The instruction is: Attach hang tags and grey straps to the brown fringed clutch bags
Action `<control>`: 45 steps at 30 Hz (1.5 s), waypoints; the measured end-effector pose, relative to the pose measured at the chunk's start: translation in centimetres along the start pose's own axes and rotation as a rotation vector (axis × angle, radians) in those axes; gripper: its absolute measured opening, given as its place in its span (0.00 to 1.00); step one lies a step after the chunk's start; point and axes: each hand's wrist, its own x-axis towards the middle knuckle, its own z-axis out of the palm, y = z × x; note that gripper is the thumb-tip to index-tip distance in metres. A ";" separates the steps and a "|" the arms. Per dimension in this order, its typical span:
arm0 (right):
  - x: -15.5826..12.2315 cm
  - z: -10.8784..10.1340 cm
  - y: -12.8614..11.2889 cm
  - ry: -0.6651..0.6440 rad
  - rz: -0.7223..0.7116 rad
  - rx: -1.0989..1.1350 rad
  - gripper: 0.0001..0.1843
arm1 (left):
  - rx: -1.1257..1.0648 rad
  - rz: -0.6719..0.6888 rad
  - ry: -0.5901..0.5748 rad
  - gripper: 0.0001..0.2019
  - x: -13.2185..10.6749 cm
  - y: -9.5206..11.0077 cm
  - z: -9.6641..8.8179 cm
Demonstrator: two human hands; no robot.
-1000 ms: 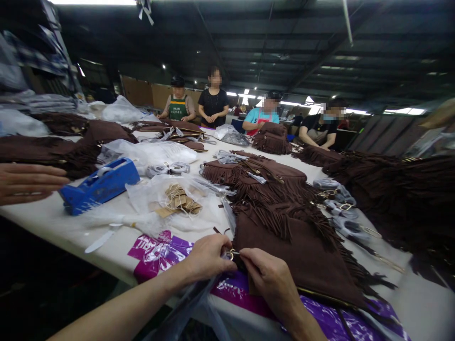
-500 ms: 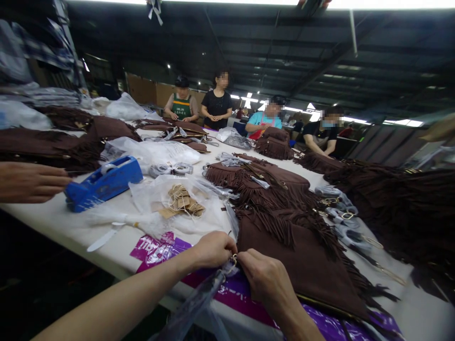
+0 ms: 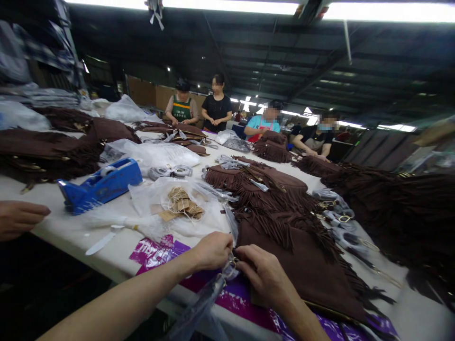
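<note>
A brown fringed suede bag (image 3: 305,260) lies in front of me on purple plastic (image 3: 159,251) at the table's near edge. My left hand (image 3: 212,250) and my right hand (image 3: 265,277) meet at the bag's left corner. Both pinch a small gold ring (image 3: 232,260) there. A strip of clear plastic wrap (image 3: 199,303) hangs down from under my left hand, over the table edge.
A blue tape dispenser (image 3: 101,183), a clear bag of paper tags (image 3: 181,203) and more fringed bags (image 3: 256,180) lie on the white table (image 3: 64,222). Another person's hand (image 3: 19,218) rests at the left edge. Several people stand at the far end.
My hands stay together on the ring, shifting slightly. The other person's hand at the left has drawn back toward the table edge and curled.
</note>
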 end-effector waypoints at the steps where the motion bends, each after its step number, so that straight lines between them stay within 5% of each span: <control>1: 0.2 -0.2 -0.1 0.013 0.041 0.135 0.09 | -0.013 0.006 0.021 0.08 0.0 -0.1 -0.4; 5: 1.7 -0.8 -0.5 0.018 0.244 0.443 0.17 | -0.114 0.080 0.144 0.07 0.0 0.0 -2.1; 10: 3.3 -0.6 -0.7 0.061 0.147 0.511 0.13 | -0.211 0.147 0.221 0.05 0.0 1.1 -3.1; 16: 3.3 0.5 0.4 0.133 0.199 0.708 0.18 | -0.620 -0.083 0.107 0.07 0.2 -0.4 -0.2; 21: 2.9 1.2 1.1 0.152 0.196 0.781 0.21 | -0.660 -0.044 0.109 0.05 0.2 -0.8 2.1; 30: 3.0 2.3 1.6 0.219 0.188 0.770 0.19 | -0.799 -0.192 0.045 0.10 0.2 -0.4 2.3; 36: 3.0 2.6 1.7 0.241 0.150 0.618 0.13 | -0.845 -0.217 0.149 0.09 0.2 -0.6 2.3; 41: 2.7 0.5 0.9 0.063 0.172 0.621 0.10 | -1.270 -0.280 0.072 0.05 0.4 -0.4 1.5; 45: 0.6 -2.1 0.3 -0.156 0.011 0.501 0.06 | -1.529 -0.280 -0.061 0.05 0.5 -0.9 1.3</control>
